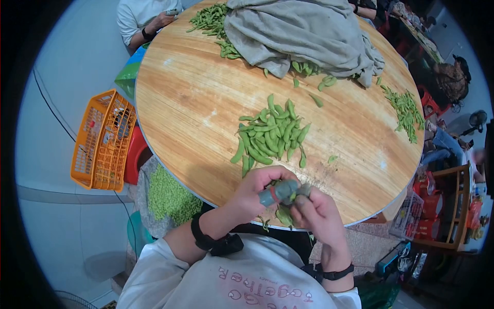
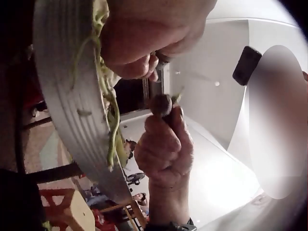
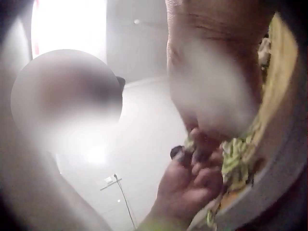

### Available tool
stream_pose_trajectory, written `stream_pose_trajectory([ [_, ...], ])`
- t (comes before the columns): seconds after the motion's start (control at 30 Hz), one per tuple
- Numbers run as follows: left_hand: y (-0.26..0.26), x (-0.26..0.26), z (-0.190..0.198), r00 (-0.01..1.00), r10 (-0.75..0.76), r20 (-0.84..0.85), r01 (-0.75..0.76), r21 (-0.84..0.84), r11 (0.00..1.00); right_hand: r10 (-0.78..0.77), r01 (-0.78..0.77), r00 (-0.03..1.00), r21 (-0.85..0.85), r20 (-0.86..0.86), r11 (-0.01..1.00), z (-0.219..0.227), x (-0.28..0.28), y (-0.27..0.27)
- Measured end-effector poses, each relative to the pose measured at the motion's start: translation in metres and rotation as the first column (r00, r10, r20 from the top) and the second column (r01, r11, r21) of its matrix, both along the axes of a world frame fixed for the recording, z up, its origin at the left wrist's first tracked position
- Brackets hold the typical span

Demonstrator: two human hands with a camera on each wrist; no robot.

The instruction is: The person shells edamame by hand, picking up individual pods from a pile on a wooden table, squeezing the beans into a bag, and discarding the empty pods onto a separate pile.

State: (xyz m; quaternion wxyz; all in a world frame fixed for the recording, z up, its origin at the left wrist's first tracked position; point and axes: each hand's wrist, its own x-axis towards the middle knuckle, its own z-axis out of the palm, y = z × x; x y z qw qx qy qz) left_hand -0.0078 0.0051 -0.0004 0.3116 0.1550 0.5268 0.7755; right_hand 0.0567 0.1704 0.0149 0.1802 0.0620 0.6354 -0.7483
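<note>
In the head view both hands meet at the table's near edge. The left hand (image 1: 257,189) has grey-green covers on its fingers and a red band round one. The right hand (image 1: 320,211) pinches a green pod (image 1: 292,197) between thumb and a covered finger, against the left fingertips, which also grip it. Just beyond them lies a pile of green pods (image 1: 272,133). Pod scraps (image 1: 283,215) lie below the hands at the edge. In the left wrist view the right hand (image 2: 166,149) shows curled fingers; the right wrist view shows the left hand (image 3: 190,185) close to the right.
A grey cloth (image 1: 303,33) covers a heap at the table's far side. More pods (image 1: 404,110) lie at the right. Left of the table are an orange basket (image 1: 103,141), a red stool (image 1: 135,154) and shelled beans (image 1: 170,195). Another person (image 1: 141,23) sits at the far left.
</note>
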Motion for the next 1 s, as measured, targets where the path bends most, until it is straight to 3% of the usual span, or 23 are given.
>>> stream_pose_trajectory([
  [0.03,-0.004,-0.002,-0.001,1.0,0.002,0.001,-0.002,0.002,1.0,0.002,-0.002,1.0,0.002,0.001,1.0,0.006,-0.003,0.004],
  [0.1,-0.016,-0.004,-0.006,0.931,0.113,0.347,-0.211,0.259,0.943,0.293,-0.187,0.927,0.388,-0.235,0.903,0.021,-0.011,0.014],
  [0.13,-0.019,-0.006,-0.002,0.929,0.114,0.351,-0.214,0.258,0.942,0.294,-0.19,0.928,0.388,-0.23,0.902,0.022,-0.02,0.011],
  [0.17,-0.021,-0.01,0.007,0.942,0.145,0.302,-0.212,0.204,0.956,0.187,0.067,0.938,0.681,-0.293,0.73,0.023,-0.03,0.005],
  [0.2,-0.022,-0.012,0.012,0.954,0.171,0.248,-0.212,0.149,0.966,0.109,0.311,0.915,0.851,-0.389,0.423,0.024,-0.038,0.0],
  [0.23,-0.021,-0.011,0.011,0.954,0.17,0.248,-0.211,0.151,0.966,0.14,0.344,0.903,0.88,-0.406,0.328,0.017,-0.044,-0.003],
  [0.3,-0.019,-0.01,0.009,0.991,0.131,-0.012,-0.131,-0.021,0.991,0.153,0.359,0.896,0.884,-0.416,0.299,-0.001,-0.046,-0.005],
  [0.33,-0.016,-0.011,0.009,0.991,0.136,-0.014,-0.136,-0.017,0.991,0.168,0.374,0.889,0.887,-0.426,0.271,-0.006,-0.047,-0.006],
  [0.4,-0.01,-0.01,0.012,0.99,0.135,0.032,-0.13,-0.111,0.985,0.194,0.412,0.855,0.857,-0.481,0.31,-0.008,-0.039,-0.002],
  [0.43,-0.007,-0.008,0.013,0.99,0.136,0.034,-0.132,-0.11,0.985,-0.047,0.297,0.927,0.649,-0.373,0.7,-0.008,-0.034,0.0],
  [0.47,-0.004,-0.006,0.014,0.99,0.099,0.098,-0.092,-0.071,0.993,-0.202,0.236,0.968,0.263,-0.149,0.936,-0.008,-0.029,0.002],
  [0.5,-0.002,-0.003,0.014,0.986,0.057,0.158,-0.053,-0.03,0.998,-0.184,0.184,0.982,-0.009,0.038,0.983,0.004,-0.023,0.004],
  [0.53,0.001,-0.001,0.013,0.986,0.055,0.158,-0.051,-0.03,0.998,-0.186,0.186,0.982,-0.009,0.039,0.982,0.011,-0.019,0.003],
  [0.6,0.005,0.002,0.007,0.962,0.0,0.272,-0.015,0.054,0.998,-0.131,0.201,0.965,-0.32,0.225,0.926,0.019,-0.013,0.0],
  [0.73,0.004,0.007,-0.008,0.966,0.057,0.253,-0.101,0.162,0.982,-0.102,0.131,0.986,-0.237,0.132,0.962,0.017,-0.001,-0.006],
  [0.8,0.001,0.006,-0.005,0.927,0.012,0.375,-0.136,0.306,0.942,-0.088,0.109,0.992,-0.248,0.095,0.963,0.017,0.004,-0.005],
  [0.93,0.0,0.008,-0.003,0.938,0.05,0.344,-0.127,0.204,0.971,-0.075,0.081,0.997,-0.193,0.036,0.978,0.013,0.006,-0.008],
  [1.0,0.005,0.013,0.0,0.957,0.163,0.239,-0.173,0.02,0.985,-0.102,0.11,0.993,-0.168,0.056,0.98,0.013,0.007,-0.009],
])
